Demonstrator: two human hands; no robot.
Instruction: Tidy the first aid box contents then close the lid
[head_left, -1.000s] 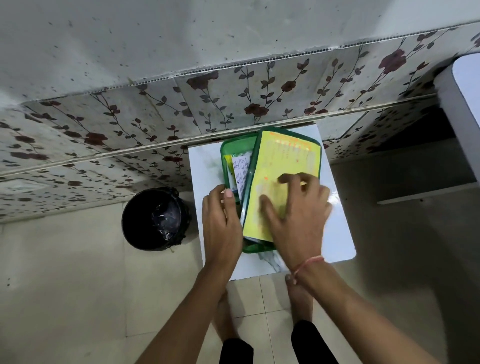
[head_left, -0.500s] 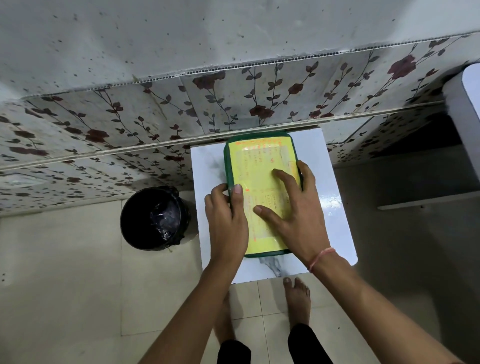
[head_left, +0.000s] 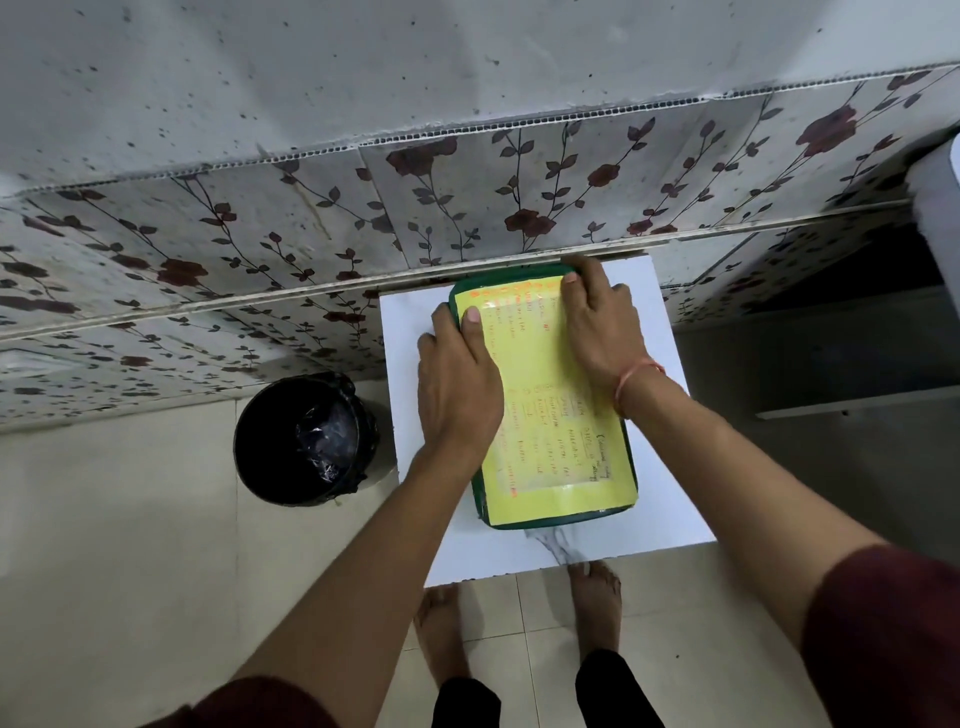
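The green first aid box lies flat on a small white table, its lid down. A yellow sheet with handwriting covers the lid. My left hand grips the box's left edge, thumb on the lid and fingers curled over the side. My right hand holds the far right corner, fingers wrapped over the far edge. The contents are hidden under the lid.
A black bin with a plastic liner stands on the tiled floor left of the table. A wall with rose-patterned panels runs directly behind the table. My bare feet are at the table's near edge.
The lid, half open a second ago, has swung down flat onto the box. Both hands slid from the lid's top toward the far end and now clasp the edges.
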